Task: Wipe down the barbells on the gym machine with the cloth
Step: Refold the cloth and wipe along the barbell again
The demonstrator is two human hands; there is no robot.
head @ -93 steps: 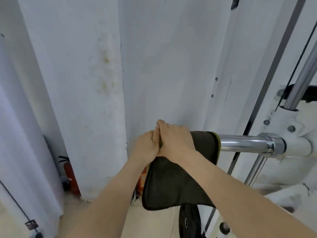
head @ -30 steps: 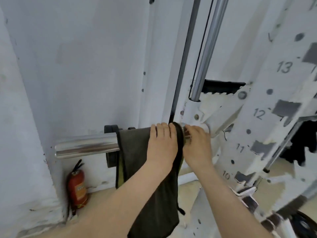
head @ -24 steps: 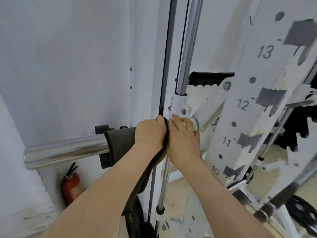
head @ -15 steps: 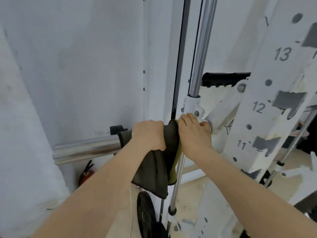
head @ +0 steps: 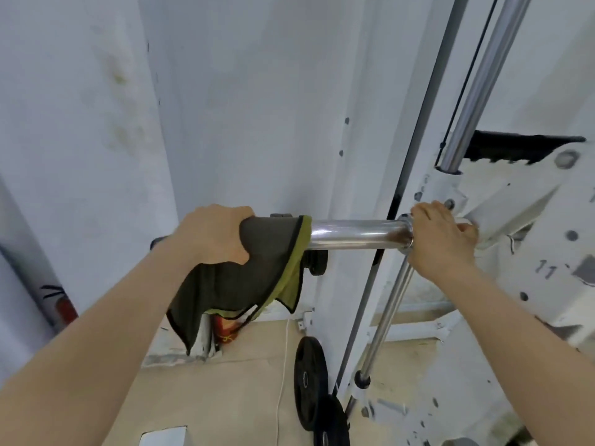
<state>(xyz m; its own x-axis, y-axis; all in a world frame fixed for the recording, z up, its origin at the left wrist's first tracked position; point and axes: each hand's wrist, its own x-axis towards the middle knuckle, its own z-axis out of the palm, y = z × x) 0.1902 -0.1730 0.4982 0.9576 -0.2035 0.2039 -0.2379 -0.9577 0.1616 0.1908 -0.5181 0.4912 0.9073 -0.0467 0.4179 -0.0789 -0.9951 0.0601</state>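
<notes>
A chrome barbell sleeve [head: 357, 234] sticks out horizontally to the left from the white gym machine [head: 502, 207]. A dark cloth with a green-yellow edge [head: 254, 272] is draped over the sleeve's left end and hangs down. My left hand [head: 211, 235] grips the cloth around the bar near its outer end. My right hand [head: 441, 239] grips the bar at its collar, right against the machine. Bare chrome shows between the two hands. The bar's tip is hidden under the cloth and my hand.
Chrome guide rods [head: 476, 82] run diagonally beside the machine's frame. Black weight plates [head: 310, 384] lean on the floor below. A red fire extinguisher [head: 66, 309] stands at the lower left by the white wall [head: 244, 91]. A white cable [head: 283, 375] lies on the wooden floor.
My left hand has slid the cloth leftward along the sleeve, away from my right hand, uncovering chrome between them. My right hand stays at the collar.
</notes>
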